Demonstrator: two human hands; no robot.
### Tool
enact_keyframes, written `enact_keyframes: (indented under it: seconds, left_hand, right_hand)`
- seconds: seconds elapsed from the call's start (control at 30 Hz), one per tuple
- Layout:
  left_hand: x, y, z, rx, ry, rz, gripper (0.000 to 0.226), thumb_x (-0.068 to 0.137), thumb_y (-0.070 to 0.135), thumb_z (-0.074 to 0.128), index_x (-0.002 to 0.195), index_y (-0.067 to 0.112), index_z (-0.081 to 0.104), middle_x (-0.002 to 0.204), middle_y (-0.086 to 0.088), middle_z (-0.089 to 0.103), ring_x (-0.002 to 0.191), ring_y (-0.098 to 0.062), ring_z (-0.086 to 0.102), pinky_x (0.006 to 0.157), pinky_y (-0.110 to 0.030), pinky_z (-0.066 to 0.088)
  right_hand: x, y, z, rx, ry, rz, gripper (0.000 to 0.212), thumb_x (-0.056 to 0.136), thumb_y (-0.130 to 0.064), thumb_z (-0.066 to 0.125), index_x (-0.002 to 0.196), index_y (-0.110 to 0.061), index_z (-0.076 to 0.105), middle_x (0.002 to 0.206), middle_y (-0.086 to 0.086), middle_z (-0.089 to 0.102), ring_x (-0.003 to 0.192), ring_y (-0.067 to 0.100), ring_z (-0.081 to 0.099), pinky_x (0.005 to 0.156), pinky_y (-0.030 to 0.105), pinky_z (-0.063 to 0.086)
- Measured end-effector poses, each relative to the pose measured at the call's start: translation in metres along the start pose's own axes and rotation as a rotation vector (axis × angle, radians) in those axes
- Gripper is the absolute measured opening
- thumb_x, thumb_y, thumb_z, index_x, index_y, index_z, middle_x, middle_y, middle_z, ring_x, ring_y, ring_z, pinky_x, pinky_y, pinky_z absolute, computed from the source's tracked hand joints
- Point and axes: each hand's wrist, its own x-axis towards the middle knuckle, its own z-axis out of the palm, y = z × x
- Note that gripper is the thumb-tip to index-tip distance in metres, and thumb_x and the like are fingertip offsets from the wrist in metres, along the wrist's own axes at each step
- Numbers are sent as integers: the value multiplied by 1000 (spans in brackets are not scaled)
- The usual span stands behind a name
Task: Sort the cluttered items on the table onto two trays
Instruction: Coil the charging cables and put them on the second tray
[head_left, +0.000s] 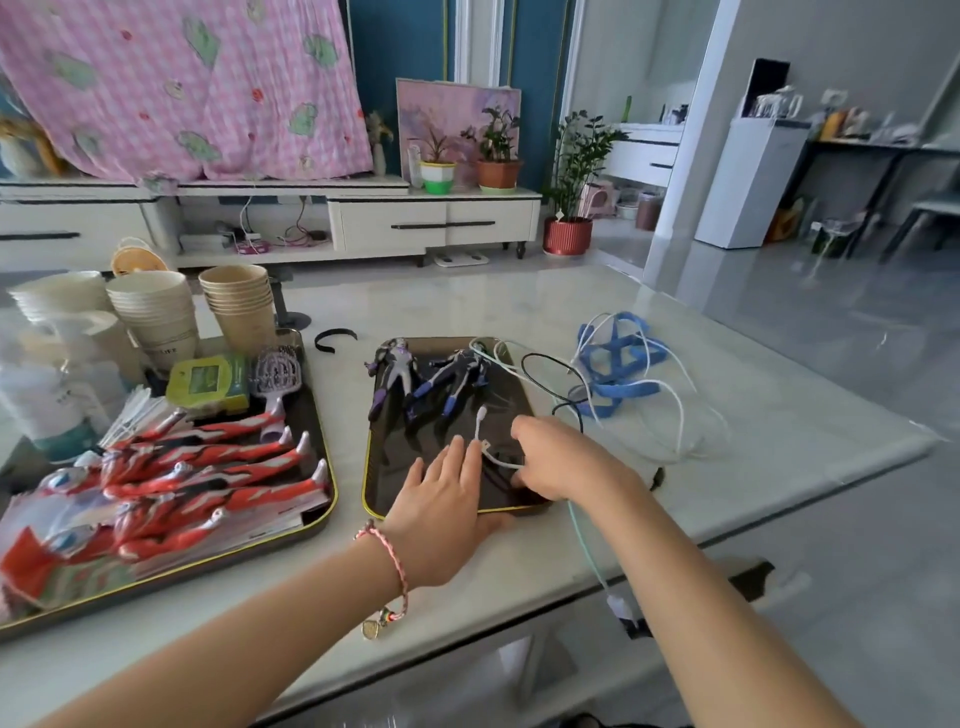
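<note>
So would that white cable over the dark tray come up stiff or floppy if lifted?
Probably floppy: the white cable curves where the right hand pinches it. Likely light, being thin. If the loops by the blue strap belong to it, they may snag.

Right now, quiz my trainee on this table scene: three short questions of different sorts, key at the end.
1. True or false: the blue strap lies on the table, outside the right tray.
2. What does the right hand pinch? A) white cable B) hairbrush C) paper cup
3. Fill in: ___ dark figures lie on the right tray.
Key: 1 true; 2 A; 3 two.
</note>
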Motion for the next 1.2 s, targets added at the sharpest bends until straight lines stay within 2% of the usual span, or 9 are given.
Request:
enact_keyframes:
  seconds: [0.07, 0.2, 0.37, 0.47, 0.6, 0.67, 0.83, 0.97, 1.2]
  left_hand:
    - [0, 0, 0, -24, -7, -2, 81, 95, 54, 27, 147, 6, -12, 157, -12, -6, 146, -23, -1, 118, -41, 7]
    - [2, -2, 2, -40, -7, -44, 78, 96, 51, 27, 147, 6, -12, 158, -10, -2, 145, -23, -1, 118, -42, 8]
    - [18, -34, -1, 15, 27, -204, 61, 98, 49, 20, 147, 12, 16, 158, -6, 6, 145, -22, 5, 115, -50, 14]
    - [23, -34, 1, -2, 61, -273, 55, 99, 46, 20, 145, 16, 21, 157, -4, 11, 145, -22, 8, 114, -54, 10]
    - [28, -29, 0, -42, 111, -349, 51, 100, 43, 26, 143, 17, 26, 155, -6, 18, 144, -25, 11, 114, -53, 5]
    - [28, -26, -5, -113, 138, -322, 46, 100, 33, 35, 142, 15, 27, 153, -7, 21, 144, -26, 11, 114, -51, 7]
    - [19, -1, -19, -316, 361, -112, 44, 90, 7, 42, 134, 11, 41, 143, -5, 38, 140, -24, 20, 115, -38, 15]
    - [10, 18, -21, -691, 434, -16, 35, 91, 6, 45, 124, 8, 54, 125, -8, 54, 122, -24, 46, 98, -21, 32]
    - [-7, 24, -41, -1414, 124, -125, 19, 99, 24, 39, 91, 16, 55, 100, -9, 60, 85, -20, 55, 77, -28, 44]
  right_hand:
    - [6, 6, 1, 109, 92, -1, 12, 86, -20, 65, 82, -9, 63, 87, 13, 63, 82, 26, 58, 68, 27, 41]
    - [14, 37, -3, 361, 374, 126, 37, 86, -14, 62, 55, -9, 42, 59, 11, 43, 63, 23, 39, 54, 33, 23]
    - [32, 56, 9, 615, 509, 183, 18, 83, -4, 64, 75, 10, 59, 68, 15, 50, 58, 33, 49, 65, 38, 53]
    - [38, 51, 10, 731, 371, 102, 26, 85, -4, 63, 110, 2, 64, 101, 13, 65, 86, 18, 60, 82, 23, 47]
    - [32, 53, -12, 865, 582, 98, 17, 87, -1, 57, 99, -6, 67, 91, 4, 65, 89, 14, 58, 72, 14, 44]
    - [25, 59, -19, 805, 510, 173, 9, 86, -5, 59, 81, -11, 63, 76, 0, 60, 78, 16, 56, 66, 18, 43]
    - [2, 39, -14, 305, -71, 340, 33, 86, -30, 63, 68, -12, 42, 60, 6, 46, 47, 17, 42, 47, 23, 32]
    - [-3, 34, -8, 75, -38, 371, 14, 83, -10, 57, 73, -10, 47, 71, 5, 46, 67, 22, 49, 55, 23, 35]
    - [-16, 9, -24, 973, 84, 298, 25, 81, 6, 53, 59, -4, 56, 55, 8, 49, 46, 13, 43, 38, 15, 38]
